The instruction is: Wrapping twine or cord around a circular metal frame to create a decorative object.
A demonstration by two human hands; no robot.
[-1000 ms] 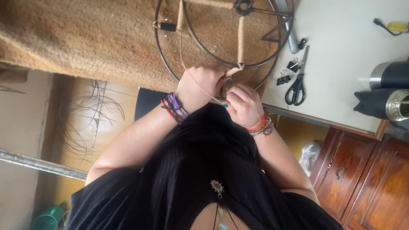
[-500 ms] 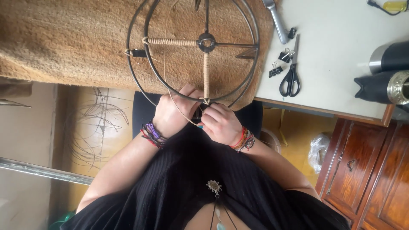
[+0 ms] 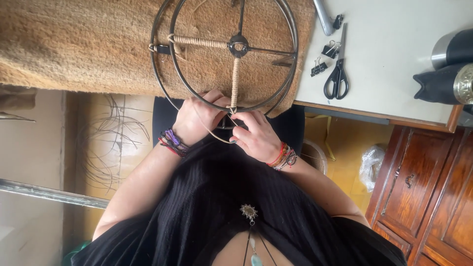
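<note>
Here both hands pinch cord — left hand [image 3: 199, 116], right hand [image 3: 256, 135] — ring frame [image 3: 162, 83] top cut off.

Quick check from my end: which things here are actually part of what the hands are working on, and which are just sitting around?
In use: metal ring frame; tan cord; left hand; right hand.

Lying about: scissors; binder clips; dark flask; woven mat.

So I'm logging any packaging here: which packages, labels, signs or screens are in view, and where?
Clear plastic bag: on the floor beside the wooden cabinet, crumpled, see-through whitish.
Labels, signs, screens: none visible.
</note>
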